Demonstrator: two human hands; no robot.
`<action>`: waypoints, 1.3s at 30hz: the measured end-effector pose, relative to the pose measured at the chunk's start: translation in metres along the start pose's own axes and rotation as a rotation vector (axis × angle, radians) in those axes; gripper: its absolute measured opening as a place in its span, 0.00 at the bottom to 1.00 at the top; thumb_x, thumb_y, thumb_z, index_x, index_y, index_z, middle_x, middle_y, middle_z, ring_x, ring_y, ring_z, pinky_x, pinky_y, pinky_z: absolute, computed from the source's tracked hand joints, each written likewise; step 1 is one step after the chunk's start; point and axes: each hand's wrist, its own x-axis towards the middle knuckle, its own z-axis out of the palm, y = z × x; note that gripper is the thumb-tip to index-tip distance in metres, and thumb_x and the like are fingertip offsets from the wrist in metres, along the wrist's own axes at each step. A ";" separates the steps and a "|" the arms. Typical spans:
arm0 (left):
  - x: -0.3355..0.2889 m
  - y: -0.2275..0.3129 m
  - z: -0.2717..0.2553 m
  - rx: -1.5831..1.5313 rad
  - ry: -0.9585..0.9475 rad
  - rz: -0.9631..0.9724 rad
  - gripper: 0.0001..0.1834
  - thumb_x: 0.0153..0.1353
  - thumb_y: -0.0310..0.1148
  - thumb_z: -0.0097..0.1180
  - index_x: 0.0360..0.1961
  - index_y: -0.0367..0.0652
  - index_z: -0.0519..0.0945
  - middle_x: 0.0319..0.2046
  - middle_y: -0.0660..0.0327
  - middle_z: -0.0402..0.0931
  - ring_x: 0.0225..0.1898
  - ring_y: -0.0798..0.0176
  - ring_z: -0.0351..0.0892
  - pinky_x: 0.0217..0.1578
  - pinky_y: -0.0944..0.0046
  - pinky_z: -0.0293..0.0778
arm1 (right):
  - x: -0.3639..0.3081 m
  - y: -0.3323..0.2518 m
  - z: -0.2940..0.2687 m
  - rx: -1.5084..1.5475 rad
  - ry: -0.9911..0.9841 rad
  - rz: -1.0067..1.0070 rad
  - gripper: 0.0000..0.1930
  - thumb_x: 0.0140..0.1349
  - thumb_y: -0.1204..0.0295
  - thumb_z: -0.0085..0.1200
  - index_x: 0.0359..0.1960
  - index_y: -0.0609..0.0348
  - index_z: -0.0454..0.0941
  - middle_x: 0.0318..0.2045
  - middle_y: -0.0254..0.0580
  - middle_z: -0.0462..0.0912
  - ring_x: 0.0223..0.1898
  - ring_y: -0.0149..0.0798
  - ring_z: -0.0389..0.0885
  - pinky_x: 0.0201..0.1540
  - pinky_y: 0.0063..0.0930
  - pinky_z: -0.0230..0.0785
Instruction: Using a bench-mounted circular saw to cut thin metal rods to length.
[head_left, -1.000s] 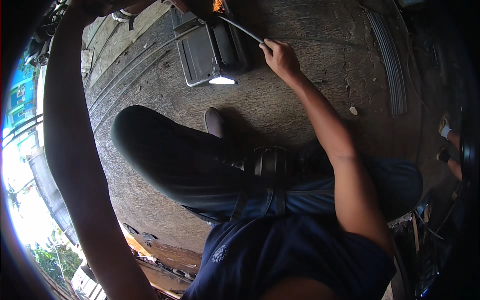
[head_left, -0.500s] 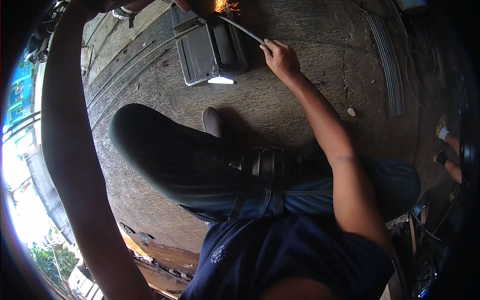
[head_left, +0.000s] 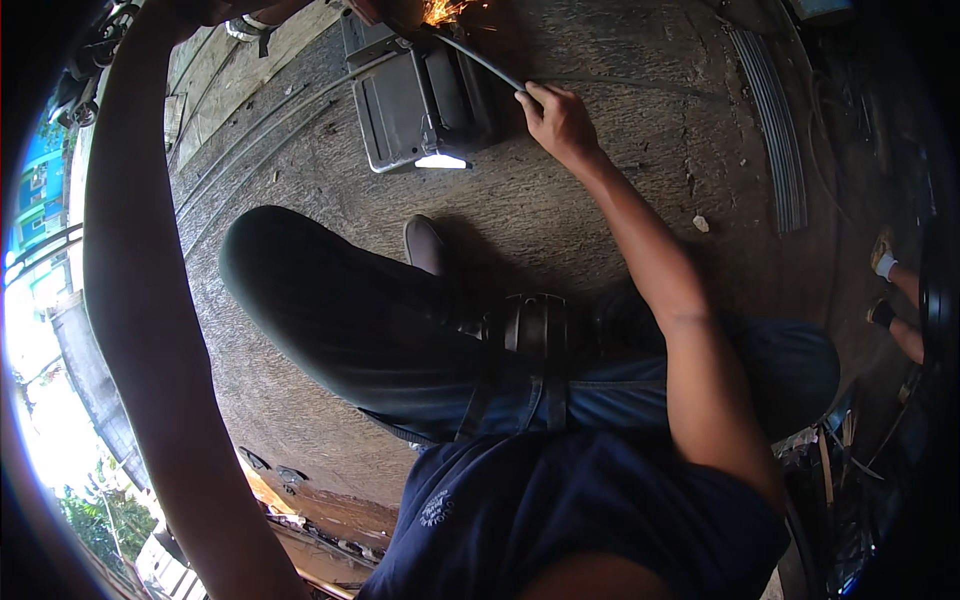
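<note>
My right hand [head_left: 560,118] is closed round one end of a thin grey metal rod [head_left: 482,63]. The rod slants up and left to a boxy dark metal machine [head_left: 390,115], where orange sparks [head_left: 447,12] fly at its far end. At the top left my left arm [head_left: 150,250] reaches forward, and my left hand [head_left: 205,8] is mostly cut off by the upper edge, its fingers hidden. A reddish piece [head_left: 365,10] shows at the machine's top, too cropped to name. A bright white patch [head_left: 440,161] lies at the machine's near end.
Long thin rods [head_left: 250,135] lie on the rough ground left of the machine. A ribbed metal strip [head_left: 775,130] lies to the right. Another person's feet [head_left: 882,270] show at the far right. My shoe [head_left: 424,243] is just below the machine.
My right hand has shifted very slightly left and up with the rod. The spark spray has changed shape and spreads a little more to the right.
</note>
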 end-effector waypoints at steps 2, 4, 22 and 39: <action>0.002 0.000 0.013 0.082 -0.019 0.029 0.21 0.65 0.38 0.41 0.52 0.37 0.77 0.20 0.69 0.65 0.20 0.72 0.61 0.23 0.71 0.62 | -0.001 0.005 -0.003 0.016 -0.008 0.001 0.10 0.62 0.69 0.55 0.34 0.66 0.80 0.24 0.52 0.81 0.27 0.54 0.80 0.27 0.42 0.72; 0.001 0.001 0.021 0.169 -0.030 0.060 0.22 0.65 0.38 0.41 0.53 0.37 0.76 0.20 0.68 0.65 0.20 0.72 0.61 0.23 0.71 0.62 | -0.003 0.010 -0.004 0.038 -0.014 -0.004 0.10 0.63 0.69 0.55 0.34 0.66 0.79 0.24 0.52 0.80 0.26 0.55 0.80 0.26 0.41 0.70; -0.035 0.027 0.066 1.440 0.025 0.286 0.20 0.65 0.30 0.44 0.58 0.40 0.72 0.40 0.62 0.75 0.38 0.68 0.73 0.42 0.67 0.71 | -0.001 0.047 -0.006 0.427 -0.412 0.460 0.17 0.70 0.61 0.46 0.37 0.63 0.79 0.15 0.31 0.69 0.18 0.25 0.64 0.23 0.28 0.60; -0.019 0.013 0.055 -0.150 0.065 -0.094 0.21 0.65 0.34 0.42 0.54 0.35 0.75 0.11 0.77 0.52 0.13 0.77 0.54 0.19 0.70 0.69 | 0.009 0.027 -0.008 0.076 -0.205 0.191 0.17 0.66 0.63 0.53 0.43 0.68 0.81 0.32 0.55 0.84 0.33 0.50 0.84 0.34 0.35 0.75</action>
